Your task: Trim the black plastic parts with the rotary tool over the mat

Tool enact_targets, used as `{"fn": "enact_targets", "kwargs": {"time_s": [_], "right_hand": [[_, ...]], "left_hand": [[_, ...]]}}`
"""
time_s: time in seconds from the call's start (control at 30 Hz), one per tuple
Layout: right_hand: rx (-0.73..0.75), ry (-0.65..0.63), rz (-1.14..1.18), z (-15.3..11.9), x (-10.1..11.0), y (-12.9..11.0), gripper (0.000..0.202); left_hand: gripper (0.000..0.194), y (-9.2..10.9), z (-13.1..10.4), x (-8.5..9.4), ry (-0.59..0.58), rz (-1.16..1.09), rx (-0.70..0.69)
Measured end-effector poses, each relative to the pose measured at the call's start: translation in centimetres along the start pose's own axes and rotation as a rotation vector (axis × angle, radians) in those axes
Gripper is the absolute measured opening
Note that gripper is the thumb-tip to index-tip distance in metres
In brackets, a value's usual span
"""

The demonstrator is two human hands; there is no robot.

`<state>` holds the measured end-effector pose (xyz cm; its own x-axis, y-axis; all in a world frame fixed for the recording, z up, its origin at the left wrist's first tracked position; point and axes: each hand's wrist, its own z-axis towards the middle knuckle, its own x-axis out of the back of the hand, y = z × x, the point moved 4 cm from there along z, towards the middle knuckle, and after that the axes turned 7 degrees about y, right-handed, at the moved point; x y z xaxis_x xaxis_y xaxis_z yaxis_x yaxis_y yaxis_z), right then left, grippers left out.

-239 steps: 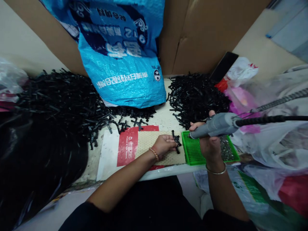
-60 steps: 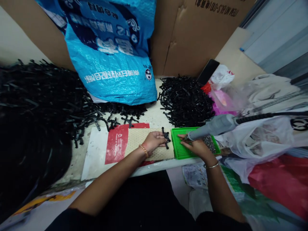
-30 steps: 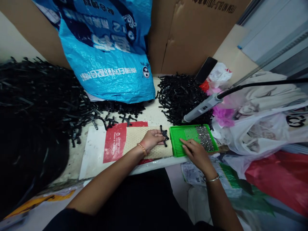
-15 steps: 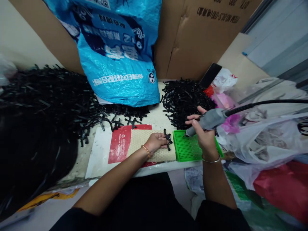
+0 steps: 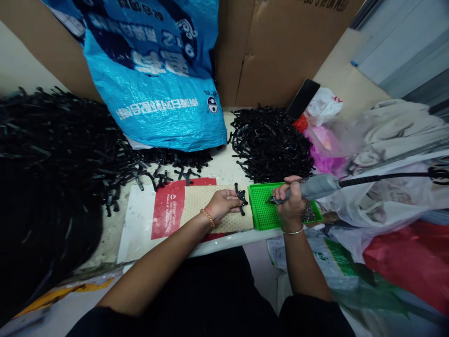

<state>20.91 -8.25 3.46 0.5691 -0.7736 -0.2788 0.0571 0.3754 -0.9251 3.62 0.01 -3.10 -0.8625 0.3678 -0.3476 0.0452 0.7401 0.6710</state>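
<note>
Nearest the camera, two bare forearms are reaching out over a dark lap onto the pale counter (image 5: 229, 171). The left hand (image 5: 222, 206), with a beaded gold bracelet at the wrist, is lying on a beige honeycomb-patterned mat (image 5: 210, 208), its grip pressed down on a small black plastic bracket (image 5: 240, 197) at the mat's right edge, thumb and fingers pinning it flat. Just to the right, the right hand (image 5: 290, 203), with a thin silver bangle, is wrapped tight around a grey pen-shaped power screwdriver (image 5: 315, 186), the grip fully closed on the barrel. The tool's tip is pointing left and down onto a green perforated plastic tray (image 5: 261, 210), which is sitting just beside the mat. A patch of small silver screws (image 5: 307, 213) is showing in the tray behind the wrist. A black cable (image 5: 386, 177) is running off the tool to the right, over clear plastic bags (image 5: 379, 201).

Under the mat, a red and white printed sheet (image 5: 168, 213) is lying flat. Farther back, loose black brackets are trailing into a huge heap of black plastic parts (image 5: 63, 140) on the left, and a smaller black pile (image 5: 271, 142) is sitting behind the tray. Between them, a shiny blue woven sack (image 5: 157, 84) is leaning against brown cardboard sheets (image 5: 273, 51). A dark phone-like slab (image 5: 302, 97) is propped at the far right by pink and white bags (image 5: 324, 135).
</note>
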Motion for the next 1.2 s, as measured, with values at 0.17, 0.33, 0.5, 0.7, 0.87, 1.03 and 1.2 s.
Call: {"fn": "enact_targets", "kwargs": {"time_s": [0.17,0.33,0.5,0.7,0.87,1.03,1.2], "right_hand": [[0.006,-0.042,0.002,0.1,-0.2,0.6,0.021],[0.002,-0.055,-0.023,0.0,0.2,0.9,0.020],[-0.011,-0.058,-0.027,0.0,0.3,1.2,0.019],[0.001,-0.073,-0.024,0.0,0.2,1.4,0.020],[-0.006,-0.085,-0.042,0.1,0.0,1.3,0.020],[-0.023,-0.085,-0.043,0.0,-0.2,1.2,0.021],[-0.028,-0.090,-0.053,0.0,-0.1,1.1,0.021]], "left_hand": [[0.016,0.0,0.0,0.0,0.001,0.006,0.006],[0.017,0.0,0.0,0.1,0.006,0.016,0.009],[0.017,-0.1,0.1,0.0,0.002,0.018,0.018],[0.017,-0.2,0.1,0.1,-0.005,0.012,0.020],[0.017,-0.3,0.2,0.2,-0.012,0.007,0.023],[0.021,-0.5,0.3,0.2,-0.025,-0.005,0.020],[0.019,-0.4,0.3,0.2,-0.023,0.005,0.023]]}}
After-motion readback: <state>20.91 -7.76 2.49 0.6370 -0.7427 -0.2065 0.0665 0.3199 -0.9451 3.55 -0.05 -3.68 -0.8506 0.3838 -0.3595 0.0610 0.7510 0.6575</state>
